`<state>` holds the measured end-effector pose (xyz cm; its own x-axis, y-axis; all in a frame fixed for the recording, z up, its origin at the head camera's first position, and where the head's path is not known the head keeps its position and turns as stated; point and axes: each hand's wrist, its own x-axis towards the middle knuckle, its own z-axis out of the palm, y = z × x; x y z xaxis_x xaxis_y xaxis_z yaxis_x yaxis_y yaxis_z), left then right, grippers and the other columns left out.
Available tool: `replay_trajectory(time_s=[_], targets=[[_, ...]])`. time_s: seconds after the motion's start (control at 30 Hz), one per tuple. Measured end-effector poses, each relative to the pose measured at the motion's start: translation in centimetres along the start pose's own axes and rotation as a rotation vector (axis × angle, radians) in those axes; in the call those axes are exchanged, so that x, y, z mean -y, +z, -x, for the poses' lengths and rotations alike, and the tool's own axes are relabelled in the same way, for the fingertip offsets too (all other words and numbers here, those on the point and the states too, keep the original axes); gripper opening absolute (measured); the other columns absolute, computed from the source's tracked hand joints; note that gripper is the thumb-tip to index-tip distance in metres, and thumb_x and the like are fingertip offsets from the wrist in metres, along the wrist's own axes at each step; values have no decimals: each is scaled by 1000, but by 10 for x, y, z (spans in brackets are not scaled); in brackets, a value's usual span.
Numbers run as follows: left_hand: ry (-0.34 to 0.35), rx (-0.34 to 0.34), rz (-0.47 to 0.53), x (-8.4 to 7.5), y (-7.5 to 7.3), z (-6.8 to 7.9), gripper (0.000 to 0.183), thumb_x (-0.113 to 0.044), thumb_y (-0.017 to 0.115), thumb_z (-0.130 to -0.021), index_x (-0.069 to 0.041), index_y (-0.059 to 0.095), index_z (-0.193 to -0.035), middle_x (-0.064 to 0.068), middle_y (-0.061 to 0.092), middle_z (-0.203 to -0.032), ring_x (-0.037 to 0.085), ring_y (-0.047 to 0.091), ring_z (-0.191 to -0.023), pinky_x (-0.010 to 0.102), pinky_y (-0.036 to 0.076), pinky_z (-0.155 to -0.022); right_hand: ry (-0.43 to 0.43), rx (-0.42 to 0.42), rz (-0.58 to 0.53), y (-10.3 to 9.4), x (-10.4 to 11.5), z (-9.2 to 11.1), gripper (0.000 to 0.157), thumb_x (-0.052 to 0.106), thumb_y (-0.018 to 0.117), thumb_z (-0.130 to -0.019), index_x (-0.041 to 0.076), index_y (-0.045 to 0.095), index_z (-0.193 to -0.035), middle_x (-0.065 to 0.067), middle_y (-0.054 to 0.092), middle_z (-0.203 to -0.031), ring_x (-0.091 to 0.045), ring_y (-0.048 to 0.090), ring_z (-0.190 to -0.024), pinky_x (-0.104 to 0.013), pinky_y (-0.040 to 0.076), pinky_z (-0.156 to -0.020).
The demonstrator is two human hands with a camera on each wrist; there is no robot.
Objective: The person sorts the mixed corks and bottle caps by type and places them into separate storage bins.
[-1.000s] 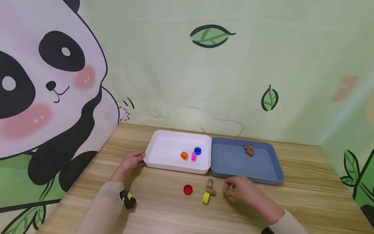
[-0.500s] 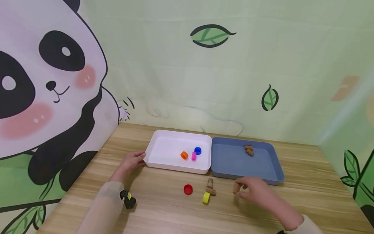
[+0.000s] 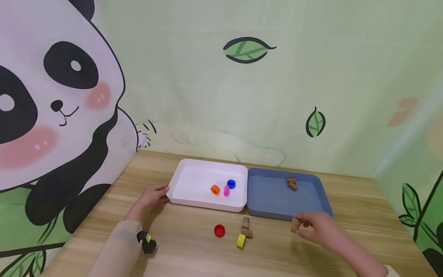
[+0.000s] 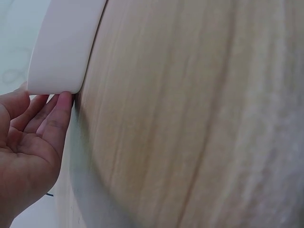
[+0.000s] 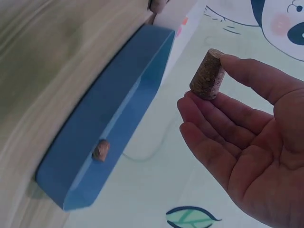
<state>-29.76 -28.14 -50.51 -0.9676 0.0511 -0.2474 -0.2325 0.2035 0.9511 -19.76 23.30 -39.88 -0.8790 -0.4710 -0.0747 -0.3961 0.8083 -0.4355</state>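
Observation:
My right hand (image 3: 318, 229) pinches a cork (image 3: 295, 224) between thumb and fingers, above the table by the front edge of the blue-grey tray (image 3: 273, 198). The right wrist view shows the cork (image 5: 208, 75) held near its ends. At the left end of the white tray (image 3: 194, 177), my left hand (image 3: 154, 194) holds the wall; in the left wrist view its thumb is at the rim and its fingertips touch the tray wall (image 4: 61, 52). Two corks (image 3: 292, 184) lie inside the blue-grey tray. Orange (image 3: 215, 189), pink (image 3: 226, 191) and blue (image 3: 231, 184) plastic caps lie inside the white one.
In front of the trays, on the wooden table (image 3: 187, 254), lie a red cap (image 3: 219, 231), a yellow cap (image 3: 241, 241) and two more corks (image 3: 246, 227). A panda-printed cloth (image 3: 194, 96) stands close behind the trays.
My right hand has moved right with the cork, away from the corks on the table and towards the blue-grey tray's front. My left hand stays at the white tray. The head view has shifted slightly.

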Motion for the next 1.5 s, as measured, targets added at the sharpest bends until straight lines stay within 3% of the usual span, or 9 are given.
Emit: replay_trajectory(time_s=[0.23,0.53,0.83,1.03,1.33,1.5], targets=[[5,5,18,-1,0,1,50,-10,43,-110,19,31,-150,42,31,-156,21,62,-119,25,60,-98,10,10,-63,-22,-10,5,42,11,74,-92,-14,65,-125,-22,73,-116,-23,70,-92,-24,60,-74],[24,17,36,2,-1,2,49,-6,42,-109,22,30,-148,44,31,-154,14,65,-109,23,62,-94,26,29,-37,-64,-7,9,46,12,72,-94,-16,62,-128,-14,75,-107,-12,69,-87,-21,58,-68],[22,19,39,2,-1,2,49,-5,41,-109,22,30,-148,45,30,-154,20,64,-115,29,61,-99,24,39,-3,-100,-4,3,42,18,70,-97,-9,63,-128,-3,77,-101,-1,66,-84,-20,56,-68],[7,7,14,0,-1,3,49,-7,41,-110,21,30,-149,43,31,-155,23,62,-121,29,59,-102,41,-11,69,-121,1,-5,48,21,71,-97,-10,61,-132,-6,78,-104,-9,69,-86,-21,55,-66],[-1,-13,48,-2,-1,5,49,-5,43,-109,21,32,-148,43,32,-154,12,66,-105,24,62,-94,52,-4,85,-143,2,-20,45,20,69,-98,-9,62,-132,-15,78,-112,-23,72,-97,-24,57,-73],[-3,-11,48,-1,-1,6,49,-6,43,-109,21,31,-149,43,32,-154,13,66,-106,27,61,-97,76,-18,86,-158,2,-28,46,21,69,-98,-9,62,-132,-21,75,-117,-31,72,-103,-25,57,-74]])
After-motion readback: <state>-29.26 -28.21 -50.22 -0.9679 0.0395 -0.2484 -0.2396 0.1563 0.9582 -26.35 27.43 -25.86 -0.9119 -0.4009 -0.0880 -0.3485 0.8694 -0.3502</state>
